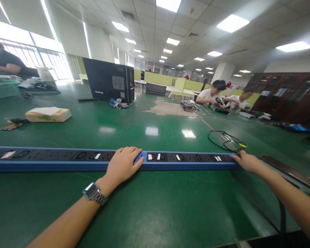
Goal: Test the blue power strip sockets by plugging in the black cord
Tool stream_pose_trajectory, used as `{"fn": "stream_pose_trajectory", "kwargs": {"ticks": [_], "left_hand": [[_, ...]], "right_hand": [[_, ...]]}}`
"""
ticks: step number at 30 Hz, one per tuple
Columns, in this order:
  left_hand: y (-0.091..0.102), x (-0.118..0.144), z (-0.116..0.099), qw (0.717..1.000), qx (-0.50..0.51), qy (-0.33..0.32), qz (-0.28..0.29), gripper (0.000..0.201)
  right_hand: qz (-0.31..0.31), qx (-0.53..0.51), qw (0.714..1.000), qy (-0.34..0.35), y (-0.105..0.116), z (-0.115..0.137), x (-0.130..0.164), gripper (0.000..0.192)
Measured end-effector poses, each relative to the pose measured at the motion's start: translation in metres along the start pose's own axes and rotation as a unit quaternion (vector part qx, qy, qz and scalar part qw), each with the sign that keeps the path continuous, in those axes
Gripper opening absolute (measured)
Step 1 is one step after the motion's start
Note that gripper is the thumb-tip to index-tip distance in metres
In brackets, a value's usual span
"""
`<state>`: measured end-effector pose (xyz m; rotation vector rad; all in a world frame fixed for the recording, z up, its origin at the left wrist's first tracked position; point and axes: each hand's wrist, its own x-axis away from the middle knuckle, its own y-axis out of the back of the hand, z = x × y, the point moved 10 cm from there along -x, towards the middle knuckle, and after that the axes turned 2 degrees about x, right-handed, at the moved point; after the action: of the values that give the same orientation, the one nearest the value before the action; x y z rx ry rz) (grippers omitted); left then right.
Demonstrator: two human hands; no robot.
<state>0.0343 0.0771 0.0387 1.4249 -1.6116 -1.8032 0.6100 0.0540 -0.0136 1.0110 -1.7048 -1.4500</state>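
A long blue power strip (67, 159) with black sockets lies across the green table, running from the left edge to the right. My left hand (125, 164), with a metal watch on the wrist, rests on top of the strip near its middle, fingers curled over it. My right hand (248, 162) grips the strip's right end, where a black cable (226, 139) coils away on the table.
On the green table (155, 210) stand a black computer tower (110, 82), a flat yellow box (48, 114) at left, a green basket (3, 89) and a brown flat bar (286, 169) at right. Seated people work at far right and far left.
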Motion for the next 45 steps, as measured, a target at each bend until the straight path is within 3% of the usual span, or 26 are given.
{"fn": "stream_pose_trajectory", "kwargs": {"ticks": [5,10,13,17,19,28,45], "left_hand": [[0.0,0.0,0.001,1.0,-0.006,0.007,-0.005,0.04],[-0.001,0.0,0.002,1.0,-0.006,0.011,-0.001,0.038],[-0.002,0.0,0.002,1.0,-0.011,0.012,-0.004,0.039],[-0.003,0.001,0.003,1.0,-0.01,0.009,-0.001,0.041],[-0.003,0.001,0.003,1.0,-0.008,0.007,-0.005,0.041],[0.0,0.001,0.002,1.0,0.002,0.007,-0.022,0.039],[0.002,0.003,0.001,1.0,0.015,0.004,-0.024,0.04]], "right_hand": [[-0.025,-0.029,0.999,0.014,0.012,0.002,0.006,0.055],[-0.069,-0.042,0.997,-0.017,0.066,-0.004,0.003,0.064],[-0.048,-0.031,0.998,0.025,0.089,0.015,0.001,0.062],[0.043,-0.015,0.997,0.057,0.071,0.042,0.007,0.05],[0.056,-0.019,0.997,0.054,0.059,0.047,0.009,0.047],[0.027,-0.011,0.997,0.077,0.047,0.047,0.003,0.043],[0.022,-0.02,0.998,0.047,0.026,0.042,-0.005,0.052]]}}
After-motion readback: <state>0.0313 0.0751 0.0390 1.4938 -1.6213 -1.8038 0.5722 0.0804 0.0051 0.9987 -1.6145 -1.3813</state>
